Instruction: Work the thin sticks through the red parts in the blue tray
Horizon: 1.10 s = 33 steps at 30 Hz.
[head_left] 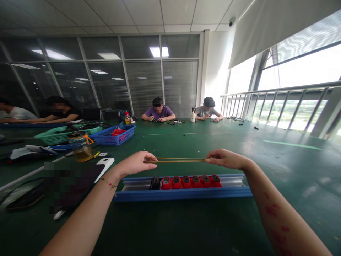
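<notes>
A thin yellow rubber band (pixel 181 160) is stretched level between my two hands, its strands nearly parallel. My left hand (pixel 141 161) grips its left end between thumb and fingers. At the other end my right hand (pixel 220 158) pinches it the same way. Below and a little nearer to me lies a long blue-edged rail (pixel 183 195) with a silver channel. In that channel stand one black block (pixel 155 183) and, to its right, several red blocks (pixel 186 182) with dark tops in a close row. Neither hand touches the rail.
To the left are a dark tablet (pixel 80 186), a jar of amber liquid (pixel 81 149), a blue basket (pixel 114 137) and a green basket (pixel 48 137) with dark cables. Several people sit across and along the green table (pixel 279 170). Railings (pixel 287 106) line the right.
</notes>
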Available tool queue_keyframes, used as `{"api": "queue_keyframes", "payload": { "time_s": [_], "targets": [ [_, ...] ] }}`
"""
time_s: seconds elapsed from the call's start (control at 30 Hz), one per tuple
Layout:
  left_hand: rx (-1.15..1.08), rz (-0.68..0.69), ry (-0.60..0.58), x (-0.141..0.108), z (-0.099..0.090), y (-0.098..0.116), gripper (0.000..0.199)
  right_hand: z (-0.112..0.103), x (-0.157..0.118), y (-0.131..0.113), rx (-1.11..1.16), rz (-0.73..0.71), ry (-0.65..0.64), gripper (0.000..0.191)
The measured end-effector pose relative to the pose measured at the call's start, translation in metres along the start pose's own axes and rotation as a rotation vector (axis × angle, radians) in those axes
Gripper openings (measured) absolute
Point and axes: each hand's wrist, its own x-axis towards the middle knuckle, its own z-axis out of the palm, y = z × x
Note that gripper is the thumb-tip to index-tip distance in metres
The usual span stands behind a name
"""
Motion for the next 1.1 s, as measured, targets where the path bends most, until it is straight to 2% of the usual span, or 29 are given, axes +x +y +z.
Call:
{"api": "queue_keyframes", "payload": {
  "time_s": [0.1,0.17,0.23,0.3,0.37,0.43,0.53,0.63,0.87,1.03,1.1],
  "targets": [
    [-0.044,0.013,0.142,-0.006,-0.007,0.009,0.047,-0.004,-0.003,-0.008,-0.016,-0.027,0.079,0.045],
    [-0.038,-0.024,0.154,-0.01,-0.011,0.014,0.049,-0.006,-0.004,-0.009,-0.02,-0.026,0.086,0.046],
    [0.002,-0.067,0.046,-0.015,-0.014,0.017,0.049,-0.008,-0.006,-0.009,-0.029,-0.018,0.066,0.045],
    [0.039,-0.079,-0.121,-0.019,-0.015,0.019,0.047,-0.009,-0.008,-0.009,-0.05,-0.008,0.016,0.044],
    [0.059,-0.056,-0.264,-0.02,-0.014,0.021,0.044,-0.009,-0.01,-0.009,-0.059,0.022,-0.075,0.043],
    [0.072,-0.033,-0.328,-0.02,-0.011,0.021,0.04,-0.007,-0.01,-0.007,-0.053,0.065,-0.18,0.044],
    [0.081,-0.044,-0.31,-0.017,-0.008,0.02,0.036,-0.003,-0.009,-0.004,-0.041,0.112,-0.278,0.045],
    [0.077,-0.078,-0.271,-0.016,-0.007,0.018,0.034,0.0,-0.007,-0.003,-0.016,0.124,-0.319,0.046],
    [0.007,-0.065,-0.354,-0.015,-0.008,0.011,0.034,0.002,-0.007,-0.002,0.01,0.147,-0.344,0.046],
    [-0.082,-0.05,-0.296,-0.008,-0.001,0.001,0.036,0.004,-0.005,0.004,-0.038,0.162,-0.301,0.047],
    [-0.088,-0.061,-0.312,-0.006,0.002,-0.002,0.036,0.005,-0.004,0.005,-0.032,0.173,-0.301,0.046]
  ]
}}
